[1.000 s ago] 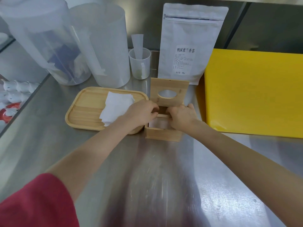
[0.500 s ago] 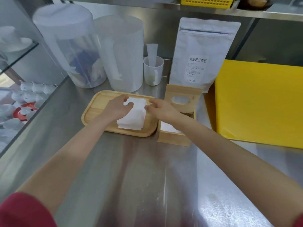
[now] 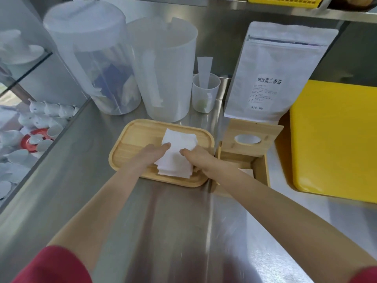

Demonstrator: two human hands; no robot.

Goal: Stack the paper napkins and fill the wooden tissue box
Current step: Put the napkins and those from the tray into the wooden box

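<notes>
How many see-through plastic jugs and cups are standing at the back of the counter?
3. A lidded pitcher stands at the back left, a taller open pitcher right beside it, and a small measuring cup next, left of the white tea bag. Others may be hidden.

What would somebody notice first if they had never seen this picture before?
Probably the two bare hands, left hand and right hand, meeting on a white stack of paper napkins that lies on a wooden tray in the middle of the steel counter. Next comes the bright yellow board at the right edge. Between them sits the open wooden tissue box, its lid with a round hole tipped up behind it.
</notes>
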